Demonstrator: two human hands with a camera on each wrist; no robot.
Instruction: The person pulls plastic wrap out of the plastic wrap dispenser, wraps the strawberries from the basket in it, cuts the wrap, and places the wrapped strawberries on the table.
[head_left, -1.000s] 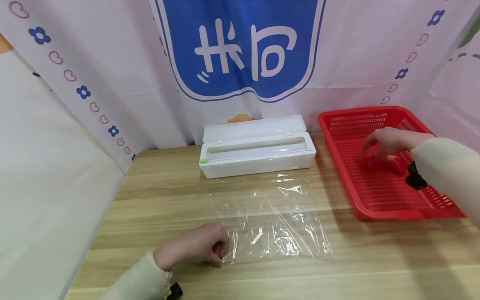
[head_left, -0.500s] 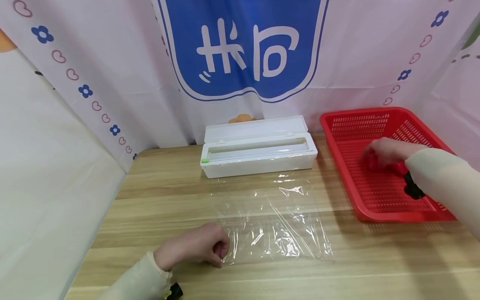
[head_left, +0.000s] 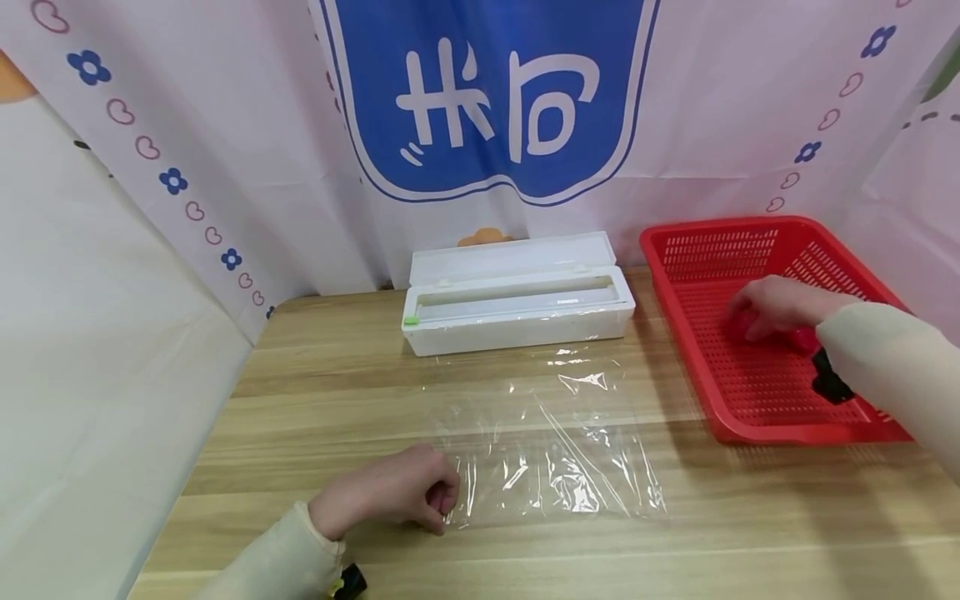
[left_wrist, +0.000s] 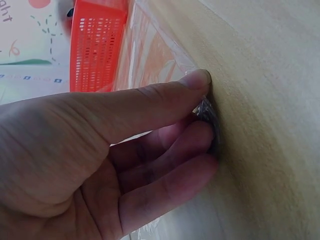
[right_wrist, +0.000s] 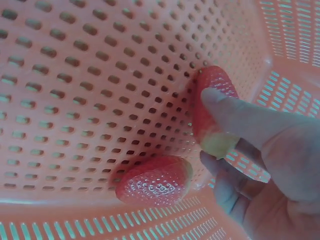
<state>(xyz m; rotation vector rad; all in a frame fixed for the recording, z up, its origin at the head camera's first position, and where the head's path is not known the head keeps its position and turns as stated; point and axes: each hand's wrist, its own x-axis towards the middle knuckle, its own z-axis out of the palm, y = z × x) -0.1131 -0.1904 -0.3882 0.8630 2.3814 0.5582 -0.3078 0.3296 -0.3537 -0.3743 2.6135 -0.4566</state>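
Note:
Clear plastic wrap [head_left: 573, 446] lies creased on the wooden table, running out from the front of a white wrap dispenser box [head_left: 517, 332] with its lid up. My left hand [head_left: 397, 492] pinches the wrap's near left corner against the table; the left wrist view shows bunched film [left_wrist: 204, 109] between thumb and fingers. Inside the red plastic basket [head_left: 750, 429], my right hand [head_left: 780, 302] grips a strawberry [right_wrist: 204, 117], thumb on one side and fingers mostly hidden behind. A second strawberry [right_wrist: 155, 181] lies beside it on the basket floor.
A white cloth backdrop [head_left: 262, 167] with a blue printed shield [head_left: 495, 100] hangs behind the table, and pale sheeting [head_left: 97, 333] runs along the left side. The basket stands at the right, its rim raised around my right hand.
In the basket, my right hand has lowered slightly and its fingers have closed on one strawberry. My left hand stays at the wrap's corner. The head view has shifted very slightly.

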